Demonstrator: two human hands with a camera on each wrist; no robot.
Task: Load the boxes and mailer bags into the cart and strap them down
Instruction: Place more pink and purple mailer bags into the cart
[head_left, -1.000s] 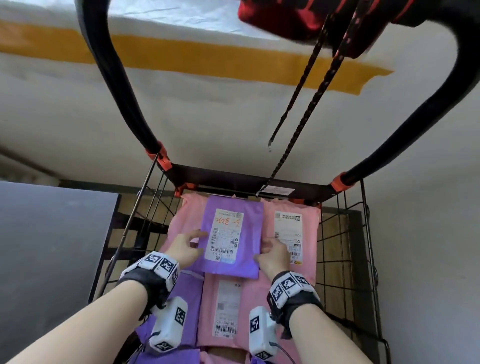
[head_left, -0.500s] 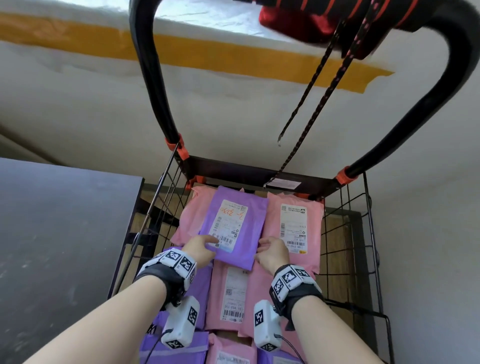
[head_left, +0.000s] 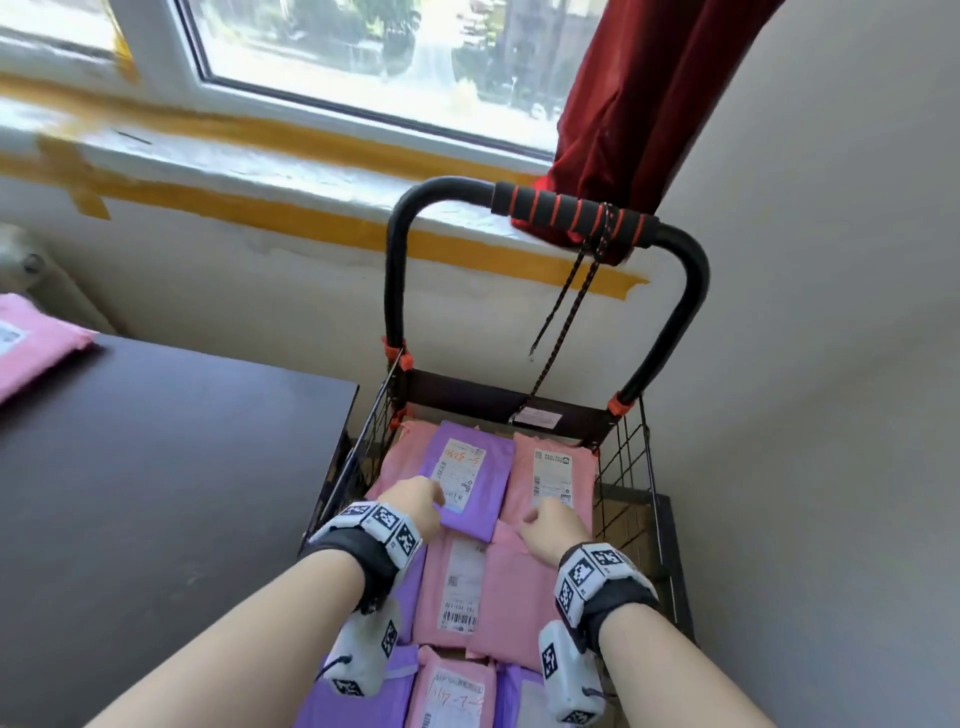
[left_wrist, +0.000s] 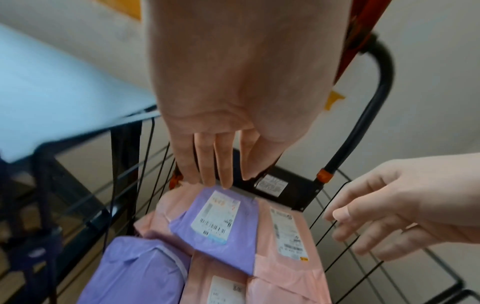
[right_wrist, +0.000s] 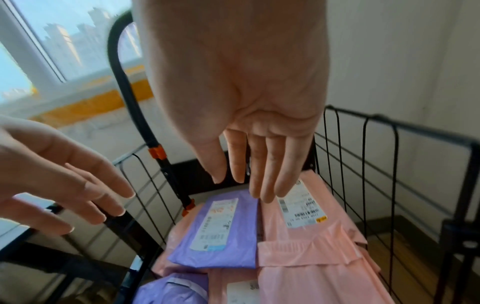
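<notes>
A purple mailer bag (head_left: 470, 483) lies on top of the pile at the far end of the wire cart (head_left: 628, 467), with a pink mailer bag (head_left: 550, 478) beside it on the right. More pink and purple bags fill the cart nearer to me. My left hand (head_left: 415, 501) hovers over the purple bag's near left corner, fingers straight (left_wrist: 218, 164) and holding nothing. My right hand (head_left: 550, 530) hangs above the pink bag with loose, empty fingers (right_wrist: 249, 174). A dark braided cord (head_left: 566, 312) is tied to the cart's foam handle (head_left: 571, 213) and dangles down.
A dark table (head_left: 156, 493) stands against the cart's left side, and a pink mailer (head_left: 31, 348) lies on its far left corner. A window sill and a red curtain (head_left: 649, 104) are behind the handle. A plain wall closes the right side.
Both hands have let go of the purple mailer and lifted off it, drawing back towards me. The view has risen, so the handle and window now show.
</notes>
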